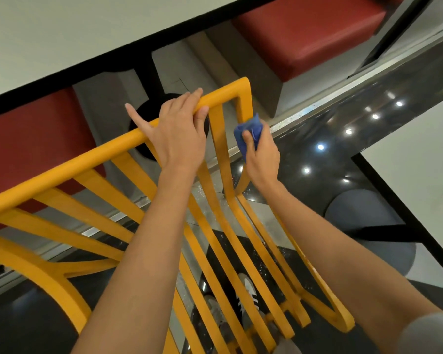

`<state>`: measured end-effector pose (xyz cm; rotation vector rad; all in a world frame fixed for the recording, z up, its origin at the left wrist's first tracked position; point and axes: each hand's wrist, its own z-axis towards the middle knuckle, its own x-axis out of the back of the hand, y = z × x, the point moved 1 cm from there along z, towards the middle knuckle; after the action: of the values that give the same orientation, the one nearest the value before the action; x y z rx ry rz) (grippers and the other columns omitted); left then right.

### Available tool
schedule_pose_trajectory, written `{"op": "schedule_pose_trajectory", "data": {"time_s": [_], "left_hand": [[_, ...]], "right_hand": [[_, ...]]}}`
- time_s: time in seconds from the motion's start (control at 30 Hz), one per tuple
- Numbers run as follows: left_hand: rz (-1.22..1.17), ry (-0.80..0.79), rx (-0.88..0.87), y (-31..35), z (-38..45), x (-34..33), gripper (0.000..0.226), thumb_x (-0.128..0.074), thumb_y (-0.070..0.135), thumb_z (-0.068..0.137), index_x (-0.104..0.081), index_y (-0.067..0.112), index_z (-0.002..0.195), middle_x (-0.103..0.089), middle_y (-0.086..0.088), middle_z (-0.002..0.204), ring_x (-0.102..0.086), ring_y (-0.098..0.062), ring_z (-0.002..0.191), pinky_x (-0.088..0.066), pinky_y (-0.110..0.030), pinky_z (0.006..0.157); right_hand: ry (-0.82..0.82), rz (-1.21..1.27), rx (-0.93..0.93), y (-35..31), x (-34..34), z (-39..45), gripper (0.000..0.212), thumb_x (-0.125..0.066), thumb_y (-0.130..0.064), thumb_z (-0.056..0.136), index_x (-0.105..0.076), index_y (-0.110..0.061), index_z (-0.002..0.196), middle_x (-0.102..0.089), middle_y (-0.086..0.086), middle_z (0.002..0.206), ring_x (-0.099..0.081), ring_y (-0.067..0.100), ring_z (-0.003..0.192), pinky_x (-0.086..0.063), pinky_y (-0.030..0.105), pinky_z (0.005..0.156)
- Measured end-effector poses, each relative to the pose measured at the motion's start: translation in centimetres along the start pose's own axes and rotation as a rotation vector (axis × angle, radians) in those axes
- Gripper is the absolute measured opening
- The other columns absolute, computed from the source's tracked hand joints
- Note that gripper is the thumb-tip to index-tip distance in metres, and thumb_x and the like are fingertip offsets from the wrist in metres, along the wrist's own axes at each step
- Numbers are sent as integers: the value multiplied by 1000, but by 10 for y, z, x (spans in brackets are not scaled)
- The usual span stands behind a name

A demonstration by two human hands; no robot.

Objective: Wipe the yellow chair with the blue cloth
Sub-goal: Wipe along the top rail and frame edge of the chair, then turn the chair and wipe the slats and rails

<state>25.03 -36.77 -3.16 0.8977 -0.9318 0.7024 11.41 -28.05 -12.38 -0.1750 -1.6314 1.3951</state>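
A: What fills the left of the frame?

B: The yellow chair (62, 172), seen from above. Its top rail runs from the left edge up to a rounded corner near the upper middle, and its slats fan down toward the bottom of the frame. Behind it, at left, is a red upholstered seat (31, 146), and across the upper left a pale bench (62, 34) with a dark edge.

A: And the left hand?

B: The left hand (177, 131) sits on the top rail just left of that corner. Its fingers (192, 95) are curled over the rail's far side, the thumb wraps round the near side, and the little finger sticks out to the left. It grips the rail.

A: Where is the cloth?

B: The blue cloth (248, 131) is just right of the chair's corner post, bunched up and touching it, slightly right of the frame's centre. The right hand (261, 154) holds it, thumb pressed on the front, fingers closed round the wad.

A: Anything further right?

B: A second red seat (312, 37) at the upper right, glossy black floor (325, 154) with light reflections, and another pale bench (420, 169) at the right edge. Through the slats at the bottom a shoe (250, 295) shows.
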Motion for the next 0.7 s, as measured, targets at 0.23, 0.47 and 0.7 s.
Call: {"op": "schedule_pose_trajectory", "data": {"time_s": [0.23,0.47,0.7], "left_hand": [[87,-2,-44,-1,-3,-2,44,-22,45,105,-48,34,139,-57,12,134,-44,-13,132,-1,-60,117],[238,69,-117,14,-23,-9,53,-18,40,107,-13,22,156,-12,2,164,-9,-22,151,0,-60,117],[577,-267,-934,50,-105,-86,65,-30,25,101,2,9,155,6,-10,164,9,-24,151,-1,-58,119]], "right_hand": [[25,-21,90,-9,-2,8,39,-41,-38,103,-48,-13,132,-64,1,115,-61,14,97,-53,34,83],[-130,-346,-221,101,41,-121,51,-44,-42,100,-39,-21,146,-60,1,126,-55,19,112,-48,42,96],[-50,-451,-95,86,34,-97,50,-38,-42,100,-43,-20,145,-60,3,133,-56,23,118,-35,40,105]]}}
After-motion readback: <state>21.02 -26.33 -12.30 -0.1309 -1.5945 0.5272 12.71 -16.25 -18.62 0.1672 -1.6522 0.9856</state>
